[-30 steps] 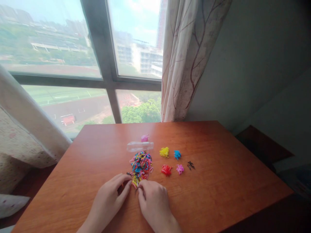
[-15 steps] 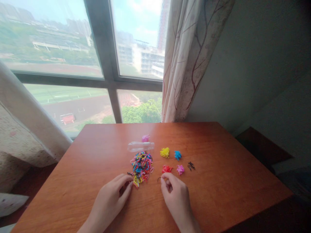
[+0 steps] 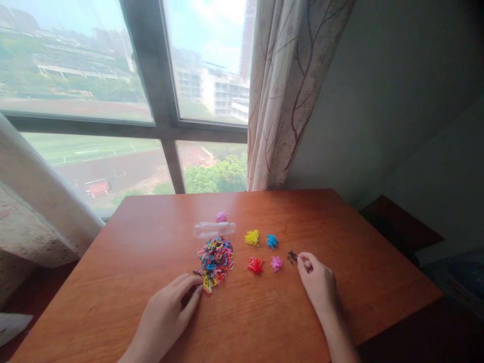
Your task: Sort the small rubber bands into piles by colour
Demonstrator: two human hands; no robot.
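Observation:
A heap of mixed-colour small rubber bands (image 3: 217, 259) lies left of centre on the table. My left hand (image 3: 166, 312) rests at its near left edge, thumb and forefinger drawn together; what is between them is hidden. On the right, my right hand (image 3: 318, 283) pinches a black rubber band at the small black pile (image 3: 291, 256), its fingertips touching that pile's right side. Sorted piles sit between the hands: yellow bands (image 3: 251, 237), blue bands (image 3: 271, 241), red bands (image 3: 255, 265) and pink bands (image 3: 276, 263).
Behind the heap lie a clear plastic bag or wrapper (image 3: 214, 230) and a pink-purple item (image 3: 222, 216). The wooden table (image 3: 159, 227) stands against a window, with a patterned curtain (image 3: 280, 101) at the right and another curtain (image 3: 41, 191) at the left.
My right hand has moved right, from beside the red pile to the black pile, carrying a dark band. My left hand stays at the heap's edge. The view has shifted slightly.

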